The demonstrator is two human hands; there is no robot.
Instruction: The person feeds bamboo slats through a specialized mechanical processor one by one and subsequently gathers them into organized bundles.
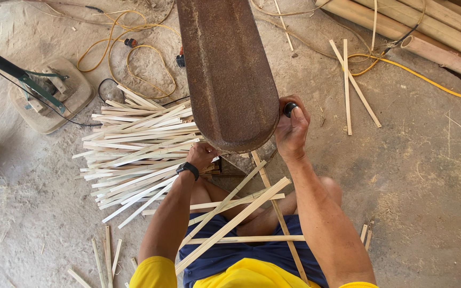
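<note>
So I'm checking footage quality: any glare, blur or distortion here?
Head view: soft even daylight, no glare; the pale strips look bright but keep detail. The rusty metal cover looms large. Right hand is sharp; left hand is partly hidden beneath it.

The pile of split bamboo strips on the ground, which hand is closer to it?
Left. The left hand sits at the pile of bamboo strips' right edge, under the rusty metal guard. The right hand is across the guard, gripping a small black knob.

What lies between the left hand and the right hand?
In the head view, the rounded lower end of a rusty metal plate lies between the left hand and the right hand.
</note>
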